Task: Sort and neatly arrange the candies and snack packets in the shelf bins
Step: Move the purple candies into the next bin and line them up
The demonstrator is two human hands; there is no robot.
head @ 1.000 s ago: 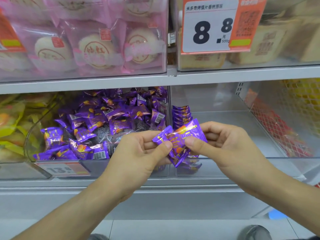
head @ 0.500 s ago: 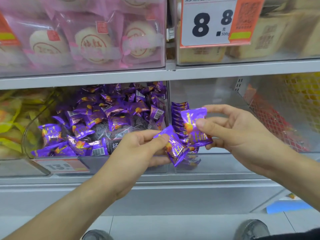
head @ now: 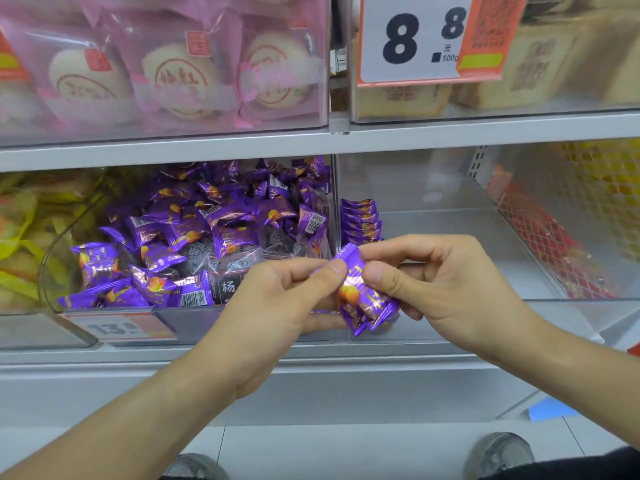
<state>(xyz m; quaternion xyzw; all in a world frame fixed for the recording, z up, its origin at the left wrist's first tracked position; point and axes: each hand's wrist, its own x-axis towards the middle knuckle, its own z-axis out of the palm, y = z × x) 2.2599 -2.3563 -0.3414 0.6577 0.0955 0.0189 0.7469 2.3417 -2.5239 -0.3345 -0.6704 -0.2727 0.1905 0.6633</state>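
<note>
Small purple candy packets [head: 363,296] sit stacked between my two hands, in front of the shelf's lower row. My left hand [head: 277,306] pinches them from the left with thumb and fingers. From the right, my right hand [head: 440,282] pinches the same stack, thumb on top. A clear bin [head: 187,322] at the left centre holds a loose heap of several purple packets [head: 207,233]. In the clear bin to its right [head: 450,233], a neat row of purple packets [head: 360,220] stands against the left wall.
Yellow snack packs [head: 24,237] fill the far-left bin; red and yellow netted packs [head: 554,244] lie in the right one. Above are pink-wrapped cakes [head: 180,74], boxed cakes [head: 540,74] and an 8.8 price tag [head: 419,39]. A 13.9 tag [head: 117,329] fronts the purple bin.
Half a second ago each hand held a packet apart. Now my hands have come together and the packets are stacked between them, held lower in front of the bin edge.
</note>
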